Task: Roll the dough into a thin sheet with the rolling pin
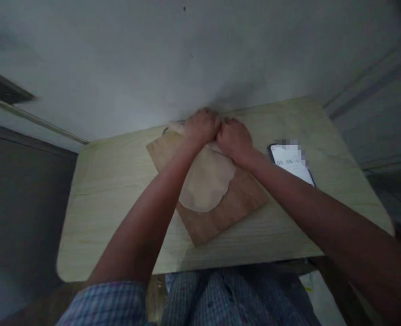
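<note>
A thin, rounded sheet of dough lies flat on a wooden board that sits askew on the table. Both of my hands are at the dough's far edge, side by side and touching. My left hand is closed, fingers curled down and away from me. Beside it, my right hand is closed in the same way. What they grip is hidden beneath them. Just left of my left hand a pale, rounded piece sticks out; whether it is dough or something else is unclear.
A phone showing a running timer lies right of the board, partly behind my right forearm. The light wooden table has its far edge near a grey wall. Below the near edge, a white object shows at the right.
</note>
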Tool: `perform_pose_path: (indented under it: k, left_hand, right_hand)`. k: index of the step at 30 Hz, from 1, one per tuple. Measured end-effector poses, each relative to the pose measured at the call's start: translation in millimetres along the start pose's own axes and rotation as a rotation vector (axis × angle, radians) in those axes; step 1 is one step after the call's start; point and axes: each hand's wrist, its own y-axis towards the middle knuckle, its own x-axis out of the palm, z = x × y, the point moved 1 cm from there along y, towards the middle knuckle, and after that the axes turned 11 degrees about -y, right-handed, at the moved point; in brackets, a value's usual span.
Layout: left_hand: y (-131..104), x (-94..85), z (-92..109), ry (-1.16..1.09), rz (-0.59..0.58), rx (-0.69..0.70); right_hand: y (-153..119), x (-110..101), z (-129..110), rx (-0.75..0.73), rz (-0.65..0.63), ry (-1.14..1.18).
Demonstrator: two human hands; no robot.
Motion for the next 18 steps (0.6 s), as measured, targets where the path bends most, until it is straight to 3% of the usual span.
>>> perform_pose_path:
  k: [18]
  left_hand:
    - [-88.2, -9.9, -5.3, -0.034, 0.197, -0.131]
  right_hand:
    - [-62.4, -3.6, -36.3, -0.134, 0.076, -0.095]
